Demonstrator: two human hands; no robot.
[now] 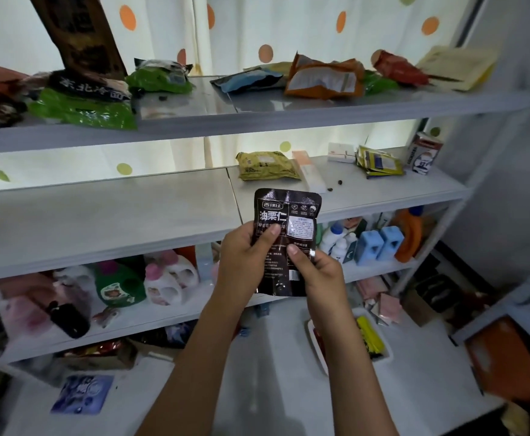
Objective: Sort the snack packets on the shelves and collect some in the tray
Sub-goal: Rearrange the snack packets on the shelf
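Both hands [284, 265] pinch a dark packet [285, 240], hiding part of the tray [386, 354] below.

The dark packet [284, 234] I hold upright between both hands reads 油栗仁 in large white characters, under a small boxed brand mark that looks like 香缘佳; its finer print and white panel are too small to read. On the top shelf [257, 116], a black-and-green packet [84, 99] shows 东北冷面 in white. The carton [424, 154] on the middle shelf has lettering I cannot make out.
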